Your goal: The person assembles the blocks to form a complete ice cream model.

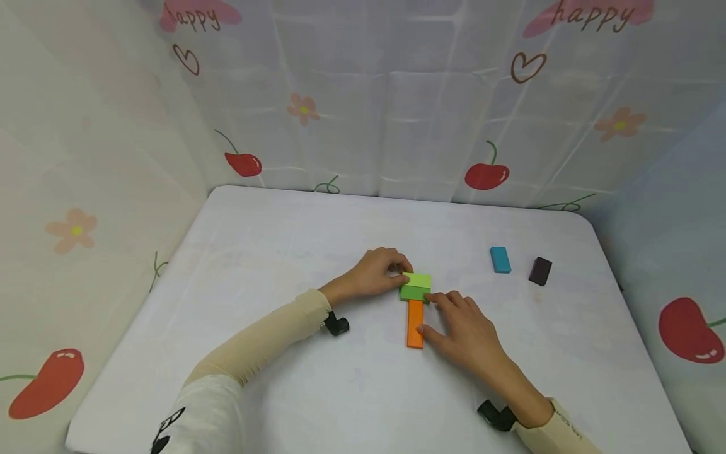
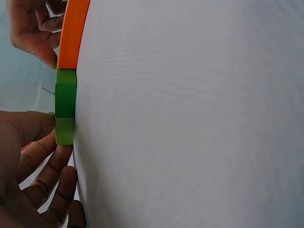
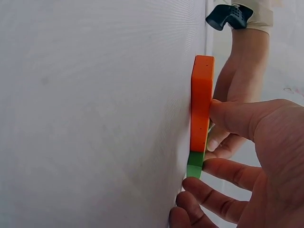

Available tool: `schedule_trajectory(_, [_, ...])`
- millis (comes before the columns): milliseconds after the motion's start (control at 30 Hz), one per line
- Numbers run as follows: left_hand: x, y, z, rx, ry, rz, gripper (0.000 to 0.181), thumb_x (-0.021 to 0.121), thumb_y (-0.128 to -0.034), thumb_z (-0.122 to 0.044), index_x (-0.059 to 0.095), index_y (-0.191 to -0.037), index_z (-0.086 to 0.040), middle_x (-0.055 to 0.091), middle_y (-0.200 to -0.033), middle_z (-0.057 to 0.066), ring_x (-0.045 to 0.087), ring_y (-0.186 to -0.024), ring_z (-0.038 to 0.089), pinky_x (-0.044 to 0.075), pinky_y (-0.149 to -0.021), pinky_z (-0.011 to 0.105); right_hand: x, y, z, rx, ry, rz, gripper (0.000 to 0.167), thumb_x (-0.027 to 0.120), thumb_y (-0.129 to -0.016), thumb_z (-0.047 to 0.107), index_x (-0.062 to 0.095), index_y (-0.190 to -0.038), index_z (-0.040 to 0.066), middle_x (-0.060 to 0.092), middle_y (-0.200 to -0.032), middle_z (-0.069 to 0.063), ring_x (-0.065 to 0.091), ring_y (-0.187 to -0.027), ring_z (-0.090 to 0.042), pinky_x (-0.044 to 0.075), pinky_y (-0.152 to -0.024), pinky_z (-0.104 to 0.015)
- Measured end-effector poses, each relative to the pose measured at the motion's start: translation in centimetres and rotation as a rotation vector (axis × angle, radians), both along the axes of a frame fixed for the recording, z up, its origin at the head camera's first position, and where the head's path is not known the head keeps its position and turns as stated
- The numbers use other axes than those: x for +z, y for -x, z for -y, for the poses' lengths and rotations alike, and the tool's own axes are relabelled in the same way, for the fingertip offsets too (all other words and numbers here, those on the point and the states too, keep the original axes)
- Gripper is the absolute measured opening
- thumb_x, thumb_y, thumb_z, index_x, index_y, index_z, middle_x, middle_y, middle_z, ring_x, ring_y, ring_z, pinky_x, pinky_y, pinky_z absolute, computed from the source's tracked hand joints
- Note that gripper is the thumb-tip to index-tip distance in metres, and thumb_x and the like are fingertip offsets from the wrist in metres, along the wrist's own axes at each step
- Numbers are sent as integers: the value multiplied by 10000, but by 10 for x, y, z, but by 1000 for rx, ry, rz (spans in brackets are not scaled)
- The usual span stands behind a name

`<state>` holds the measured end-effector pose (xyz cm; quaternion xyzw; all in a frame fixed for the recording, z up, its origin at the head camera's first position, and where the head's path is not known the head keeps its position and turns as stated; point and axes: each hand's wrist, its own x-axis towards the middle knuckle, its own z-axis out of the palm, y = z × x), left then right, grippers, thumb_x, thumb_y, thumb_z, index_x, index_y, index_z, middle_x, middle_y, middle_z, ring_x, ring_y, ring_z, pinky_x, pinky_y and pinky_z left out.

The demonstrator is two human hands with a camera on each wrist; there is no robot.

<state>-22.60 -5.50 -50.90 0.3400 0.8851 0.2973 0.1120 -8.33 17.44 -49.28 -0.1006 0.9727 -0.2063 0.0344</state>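
A light green block [image 1: 418, 279] and a darker green block [image 1: 415, 293] lie side by side on the white table. An orange block [image 1: 415, 328] meets the green block's near side end-on, making a T shape. My left hand [image 1: 375, 272] pinches the light green block, thumb on its left part and fingertips at its far side. With the index fingertip at the green block's right end, my right hand [image 1: 467, 328] rests its thumb against the orange block. In the right wrist view, the orange block [image 3: 202, 104] hides most of the green ones.
A blue block [image 1: 500, 260] and a dark brown block [image 1: 541, 271] lie apart at the back right of the table [image 1: 283, 233]. A printed curtain [image 1: 386, 126] hangs behind the table's far edge. Black wrist devices [image 1: 336, 325] sit under both forearms.
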Motion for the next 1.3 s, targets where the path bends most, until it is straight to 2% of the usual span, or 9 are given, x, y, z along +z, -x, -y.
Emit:
schedule_trajectory(167, [-3, -1, 0, 4, 12, -31, 187, 728, -1028, -308, 777, -1201, -257, 748, -1148, -92, 634, -1058, 100, 459, -980, 385, 0, 0, 0, 2, 3, -1, 622, 843, -905, 442, 650, -1433, 176, 674, -1321, -113, 616, -1143, -331, 612, -811, -527])
schedule_trajectory(333, [-1, -6, 0, 17, 8, -66, 223, 698, -1051, -332, 759, -1250, -253, 726, -1220, -82, 622, -1089, 111, 454, -993, 396, 0, 0, 0, 5, 4, -6, 621, 845, -903, 442, 653, -1427, 170, 677, -1315, -111, 619, -1136, -327, 612, -820, -522])
schedule_trajectory(467, [4, -14, 3, 32, -19, -59, 255, 710, -1041, -345, 749, -1276, -254, 706, -1274, -70, 618, -1131, 133, 451, -1027, 427, 0, 0, 0, 13, 1, -11, 628, 845, -905, 446, 654, -1430, 161, 678, -1319, -116, 622, -1131, -325, 612, -835, -525])
schedule_trajectory(633, [11, -29, 9, 37, -23, -44, 309, 752, -1013, -376, 735, -1306, -277, 677, -1348, -70, 577, -1227, 168, 443, -1101, 446, 1, 0, -1, 25, -2, -21, 633, 843, -907, 451, 654, -1432, 153, 679, -1325, -125, 625, -1130, -327, 614, -847, -533])
schedule_trajectory(700, [13, -36, 10, 40, 3, -79, 345, 752, -1013, -410, 724, -1331, -280, 661, -1384, -63, 558, -1255, 177, 444, -1112, 440, 1, 0, -1, 26, -2, -20, 632, 842, -907, 454, 654, -1430, 154, 679, -1323, -127, 627, -1134, -330, 616, -844, -535])
schedule_trajectory(867, [17, -58, 8, 51, 147, -242, 461, 680, -1037, -522, 674, -1424, -273, 616, -1482, -40, 556, -1292, 202, 462, -1084, 428, 1, -1, -1, 20, -2, -19, 631, 841, -905, 453, 654, -1430, 157, 680, -1320, -126, 630, -1146, -340, 615, -849, -546])
schedule_trajectory(933, [19, -66, 6, 44, 206, -281, 503, 648, -1046, -548, 637, -1472, -280, 584, -1537, -31, 546, -1329, 210, 461, -1086, 433, 0, -1, -1, 21, -2, -22, 632, 840, -906, 458, 654, -1429, 157, 680, -1322, -127, 632, -1150, -344, 615, -856, -552])
schedule_trajectory(1100, [18, -80, 3, 12, 287, -297, 580, 631, -1032, -601, 585, -1529, -306, 539, -1599, -11, 522, -1387, 220, 454, -1102, 438, 0, -2, -1, 25, 3, -28, 631, 838, -908, 464, 654, -1429, 158, 680, -1328, -126, 632, -1157, -348, 615, -860, -558])
schedule_trajectory(1300, [15, -85, 2, 12, 301, -302, 647, 667, -982, -667, 596, -1516, -309, 538, -1588, -15, 535, -1353, 215, 456, -1080, 435, 1, -2, 0, 24, -1, -33, 620, 835, -912, 444, 652, -1431, 157, 680, -1322, -124, 630, -1159, -352, 616, -853, -555])
